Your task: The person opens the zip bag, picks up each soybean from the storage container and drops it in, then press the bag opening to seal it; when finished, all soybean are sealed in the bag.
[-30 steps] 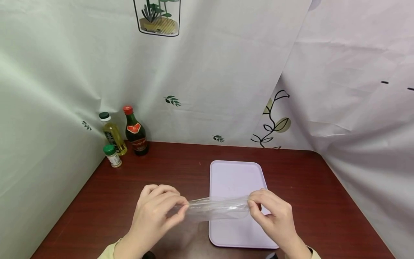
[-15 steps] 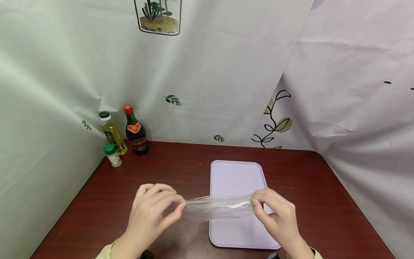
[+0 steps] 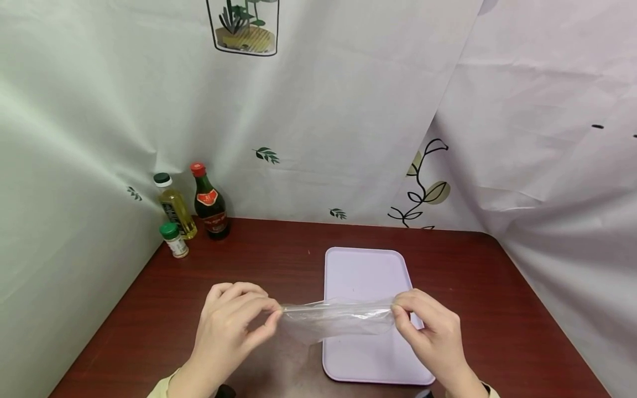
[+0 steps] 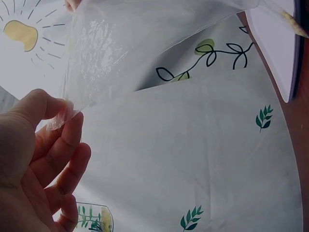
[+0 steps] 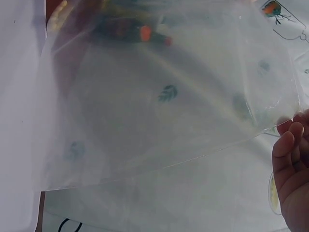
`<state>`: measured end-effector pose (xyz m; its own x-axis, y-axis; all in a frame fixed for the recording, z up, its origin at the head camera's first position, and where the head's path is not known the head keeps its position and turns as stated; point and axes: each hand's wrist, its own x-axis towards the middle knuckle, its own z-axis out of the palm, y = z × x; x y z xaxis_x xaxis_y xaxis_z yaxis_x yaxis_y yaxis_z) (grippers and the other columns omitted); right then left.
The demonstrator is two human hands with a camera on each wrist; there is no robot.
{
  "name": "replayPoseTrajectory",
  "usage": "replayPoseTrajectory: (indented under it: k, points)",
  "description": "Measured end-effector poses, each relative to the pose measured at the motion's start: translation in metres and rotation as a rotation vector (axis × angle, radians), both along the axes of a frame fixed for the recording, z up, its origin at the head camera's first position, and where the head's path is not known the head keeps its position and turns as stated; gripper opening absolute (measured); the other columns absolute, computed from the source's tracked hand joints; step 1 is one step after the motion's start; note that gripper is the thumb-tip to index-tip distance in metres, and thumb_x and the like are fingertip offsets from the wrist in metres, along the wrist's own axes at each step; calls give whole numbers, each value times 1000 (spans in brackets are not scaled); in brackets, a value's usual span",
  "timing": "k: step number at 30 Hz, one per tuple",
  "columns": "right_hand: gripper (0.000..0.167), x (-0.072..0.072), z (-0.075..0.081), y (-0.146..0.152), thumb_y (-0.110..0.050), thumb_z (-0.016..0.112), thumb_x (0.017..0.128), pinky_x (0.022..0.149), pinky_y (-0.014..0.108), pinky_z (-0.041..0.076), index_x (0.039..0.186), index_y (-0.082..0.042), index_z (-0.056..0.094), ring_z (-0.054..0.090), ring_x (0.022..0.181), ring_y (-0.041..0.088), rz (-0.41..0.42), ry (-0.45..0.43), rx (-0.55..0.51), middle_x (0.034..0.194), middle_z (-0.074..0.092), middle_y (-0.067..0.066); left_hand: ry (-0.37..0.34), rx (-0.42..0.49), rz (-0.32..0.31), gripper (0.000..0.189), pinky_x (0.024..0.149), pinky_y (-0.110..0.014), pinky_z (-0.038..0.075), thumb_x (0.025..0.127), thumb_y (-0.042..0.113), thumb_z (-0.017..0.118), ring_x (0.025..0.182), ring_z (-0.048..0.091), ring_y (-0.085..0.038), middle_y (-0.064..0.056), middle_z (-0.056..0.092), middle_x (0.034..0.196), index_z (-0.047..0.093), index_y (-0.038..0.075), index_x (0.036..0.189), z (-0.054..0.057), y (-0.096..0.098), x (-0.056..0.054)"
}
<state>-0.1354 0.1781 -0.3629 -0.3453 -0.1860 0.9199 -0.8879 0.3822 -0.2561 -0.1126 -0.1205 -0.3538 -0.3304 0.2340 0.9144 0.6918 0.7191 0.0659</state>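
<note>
A clear plastic bag (image 3: 338,320) is stretched between my two hands, above the table and over part of the lilac tray (image 3: 365,362). My left hand (image 3: 226,323) pinches its left upper corner between thumb and forefinger; the left wrist view shows the film (image 4: 101,53) bunched at that pinch. At the other upper corner, my right hand (image 3: 433,329) pinches the film with thumb and forefinger. From the right wrist, the bag (image 5: 145,121) hangs as a wide see-through sheet. A small yellowish thing (image 4: 293,23) shows near its lower end; its kind is unclear.
On the dark red table (image 3: 278,243), an oil bottle (image 3: 176,210), a dark bottle with a red cap (image 3: 211,207) and a green-lidded shaker (image 3: 174,240) stand at the back left. White printed cloth (image 3: 318,110) hangs behind and along the sides.
My hands have drawn slightly apart, the left moving left and the right moving right. The bag's upper edge now spans wider between them; both pinches are kept.
</note>
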Motion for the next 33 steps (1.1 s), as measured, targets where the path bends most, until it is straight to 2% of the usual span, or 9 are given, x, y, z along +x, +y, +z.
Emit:
replayPoseTrajectory:
  k: [7, 14, 26, 30, 33]
  points:
    - [26, 0, 0, 0, -20, 57, 95, 62, 14, 47, 74, -6, 63, 55, 72, 5, -23, -8, -2, 70, 60, 1, -10, 7, 15, 33, 66, -31, 35, 96, 33, 49, 69, 59, -10, 13, 63, 65, 66, 20, 69, 0, -1, 0]
    - [22, 0, -2, 1, -18, 56, 94, 62, 14, 45, 76, -8, 64, 54, 72, 3, -96, -33, 11, 72, 60, 0, -27, 20, 18, 34, 67, -31, 35, 96, 33, 49, 69, 59, -9, 14, 63, 65, 66, 21, 69, 2, -2, 0]
    - [20, 1, -2, 1, -18, 56, 94, 57, 13, 43, 78, -10, 64, 52, 72, 1, -118, -70, 33, 76, 62, 0, -48, 26, 49, 35, 67, -31, 35, 96, 36, 48, 70, 58, -9, 14, 62, 65, 65, 23, 68, 2, -6, 1]
    - [12, 2, -3, 1, -8, 60, 91, 50, 9, 44, 80, -11, 64, 52, 66, -2, -108, -114, 35, 79, 64, 1, -81, 24, 41, 34, 70, -30, 34, 96, 35, 49, 71, 58, -11, 13, 63, 66, 66, 23, 70, 1, -8, 3]
    - [14, 3, -3, 0, 2, 61, 85, 45, 8, 44, 81, -10, 64, 53, 59, -3, -94, -155, 31, 81, 64, 2, -84, 27, 36, 33, 70, -30, 34, 96, 35, 49, 71, 58, -11, 12, 63, 66, 66, 22, 71, 0, -8, 2]
